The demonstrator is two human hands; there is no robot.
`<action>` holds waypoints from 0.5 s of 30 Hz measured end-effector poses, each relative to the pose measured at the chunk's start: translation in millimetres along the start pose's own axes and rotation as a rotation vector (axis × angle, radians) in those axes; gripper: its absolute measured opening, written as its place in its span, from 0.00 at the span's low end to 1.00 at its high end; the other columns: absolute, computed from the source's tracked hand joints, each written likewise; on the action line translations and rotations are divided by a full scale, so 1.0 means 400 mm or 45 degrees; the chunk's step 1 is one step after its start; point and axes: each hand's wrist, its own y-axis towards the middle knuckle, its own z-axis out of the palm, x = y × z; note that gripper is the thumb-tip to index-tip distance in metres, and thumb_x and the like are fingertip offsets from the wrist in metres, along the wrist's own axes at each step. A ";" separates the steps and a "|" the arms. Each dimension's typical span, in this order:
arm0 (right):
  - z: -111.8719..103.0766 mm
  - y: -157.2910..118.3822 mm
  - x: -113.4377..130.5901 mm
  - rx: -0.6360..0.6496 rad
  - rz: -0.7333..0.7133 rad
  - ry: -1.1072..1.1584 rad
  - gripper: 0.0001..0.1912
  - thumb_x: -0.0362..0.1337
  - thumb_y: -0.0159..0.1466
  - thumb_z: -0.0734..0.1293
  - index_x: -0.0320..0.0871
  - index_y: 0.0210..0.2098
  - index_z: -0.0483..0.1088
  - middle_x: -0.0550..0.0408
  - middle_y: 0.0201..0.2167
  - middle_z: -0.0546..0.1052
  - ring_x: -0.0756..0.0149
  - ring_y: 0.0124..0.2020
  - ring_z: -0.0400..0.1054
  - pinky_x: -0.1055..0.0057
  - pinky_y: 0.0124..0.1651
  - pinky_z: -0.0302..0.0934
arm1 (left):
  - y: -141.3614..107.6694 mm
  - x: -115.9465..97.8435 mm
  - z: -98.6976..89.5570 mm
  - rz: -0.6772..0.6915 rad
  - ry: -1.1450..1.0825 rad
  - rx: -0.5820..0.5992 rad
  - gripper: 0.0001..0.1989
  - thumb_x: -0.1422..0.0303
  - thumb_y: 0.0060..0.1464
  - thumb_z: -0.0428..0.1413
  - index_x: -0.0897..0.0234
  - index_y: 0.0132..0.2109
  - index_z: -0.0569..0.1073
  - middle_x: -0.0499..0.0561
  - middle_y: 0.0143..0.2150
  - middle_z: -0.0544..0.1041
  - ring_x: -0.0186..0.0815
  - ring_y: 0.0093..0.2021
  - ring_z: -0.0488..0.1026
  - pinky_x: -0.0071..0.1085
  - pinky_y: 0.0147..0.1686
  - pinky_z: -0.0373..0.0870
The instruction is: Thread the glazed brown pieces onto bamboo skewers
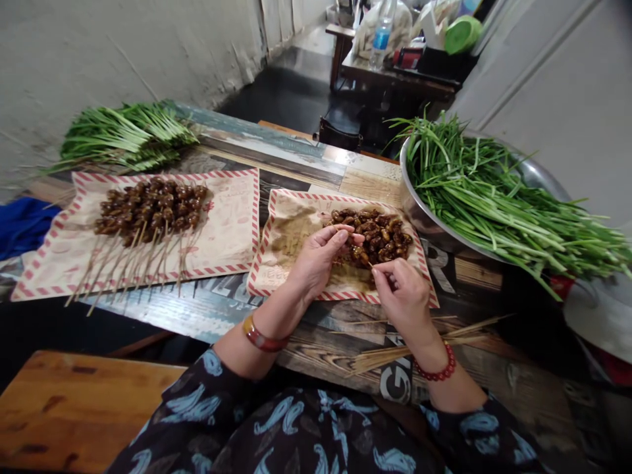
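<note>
The desk (370, 184) bore a striped paper sheet (281, 273), with a pile of brown pieces (390, 237) on its right half. Over the pile, the left grip (316, 260) curled; whether it pinched a piece, I couldn't tell. The right grip (405, 289) pinched a thin stick (370, 264). Straight, gentle pushing probably suited such soft-looking pieces.

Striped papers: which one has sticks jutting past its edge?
The left paper: sticks fan from its pile across the near edge; the right paper shows no such fan.
</note>
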 end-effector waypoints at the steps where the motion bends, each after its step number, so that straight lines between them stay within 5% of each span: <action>1: 0.000 0.001 0.001 0.000 0.000 -0.002 0.08 0.31 0.66 0.62 0.45 0.30 0.68 0.57 0.25 0.72 0.68 0.27 0.65 0.70 0.32 0.59 | 0.000 0.002 0.001 0.002 -0.003 0.002 0.14 0.61 0.48 0.65 0.65 0.39 0.77 0.52 0.35 0.81 0.33 0.39 0.76 0.30 0.44 0.66; 10: -0.030 0.016 -0.021 -0.105 0.106 -0.009 0.06 0.34 0.65 0.64 0.45 0.31 0.70 0.57 0.26 0.74 0.67 0.27 0.67 0.70 0.32 0.62 | 0.013 -0.015 -0.005 0.059 0.080 -0.071 0.19 0.55 0.54 0.59 0.62 0.48 0.74 0.52 0.39 0.79 0.31 0.36 0.73 0.30 0.40 0.67; 15: -0.049 0.020 -0.046 -0.222 0.192 -0.055 0.06 0.38 0.65 0.64 0.45 0.32 0.71 0.57 0.26 0.74 0.68 0.26 0.66 0.70 0.31 0.62 | 0.026 -0.012 -0.031 0.383 0.957 -0.029 0.08 0.63 0.54 0.58 0.63 0.38 0.77 0.52 0.38 0.77 0.38 0.42 0.71 0.35 0.46 0.64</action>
